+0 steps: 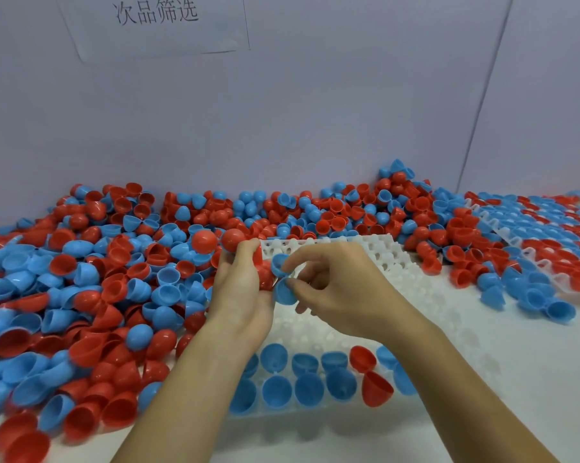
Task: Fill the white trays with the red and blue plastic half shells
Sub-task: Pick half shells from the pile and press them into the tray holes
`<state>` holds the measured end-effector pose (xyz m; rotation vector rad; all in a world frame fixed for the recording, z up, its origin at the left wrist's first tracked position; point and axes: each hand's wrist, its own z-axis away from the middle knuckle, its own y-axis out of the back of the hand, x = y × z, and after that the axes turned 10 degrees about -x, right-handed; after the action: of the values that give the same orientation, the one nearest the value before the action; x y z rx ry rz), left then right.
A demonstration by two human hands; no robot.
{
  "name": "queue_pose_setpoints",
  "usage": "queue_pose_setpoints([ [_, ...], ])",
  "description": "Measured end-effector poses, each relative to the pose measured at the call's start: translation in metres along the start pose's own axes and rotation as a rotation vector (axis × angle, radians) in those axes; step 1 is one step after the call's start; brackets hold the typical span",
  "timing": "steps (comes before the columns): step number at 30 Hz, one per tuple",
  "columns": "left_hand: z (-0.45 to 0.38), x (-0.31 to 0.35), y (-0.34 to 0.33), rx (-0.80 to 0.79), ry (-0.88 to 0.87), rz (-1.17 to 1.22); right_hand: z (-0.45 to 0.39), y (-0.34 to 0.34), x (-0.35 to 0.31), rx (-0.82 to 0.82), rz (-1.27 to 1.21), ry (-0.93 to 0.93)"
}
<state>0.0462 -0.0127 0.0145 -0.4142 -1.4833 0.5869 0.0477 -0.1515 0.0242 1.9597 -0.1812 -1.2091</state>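
left shells [31, 329] blurred, filled trays [549, 235] cropped

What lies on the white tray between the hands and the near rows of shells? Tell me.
In the head view, only bare white tray cups lie between the hands and the shells in the near rows.

At the upper left of the frame I see a paper sheet [155, 25] with printed characters stuck on the pale wall [315, 111].

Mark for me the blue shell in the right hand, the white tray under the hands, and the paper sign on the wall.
Blue shell [284, 291]: head view, on its outer dome below the fingertips.
White tray [395, 259]: head view, on bare pegs near its far right corner.
Paper sign [155, 25]: head view, on the sheet just below its printed characters.
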Motion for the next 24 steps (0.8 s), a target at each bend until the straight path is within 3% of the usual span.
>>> queue_pose_setpoints([
  [6,-0.001,-0.001,-0.002,0.071,-0.005,0.070,0.014,0.059,0.000,0.074,0.141,-0.092],
  [17,0.000,-0.002,-0.004,0.080,0.003,0.073,0.091,0.109,0.035,-0.260,0.392,-0.530],
  [24,0.000,-0.003,-0.004,0.081,0.011,0.069,0.093,0.107,0.047,-0.342,0.288,-0.608],
])
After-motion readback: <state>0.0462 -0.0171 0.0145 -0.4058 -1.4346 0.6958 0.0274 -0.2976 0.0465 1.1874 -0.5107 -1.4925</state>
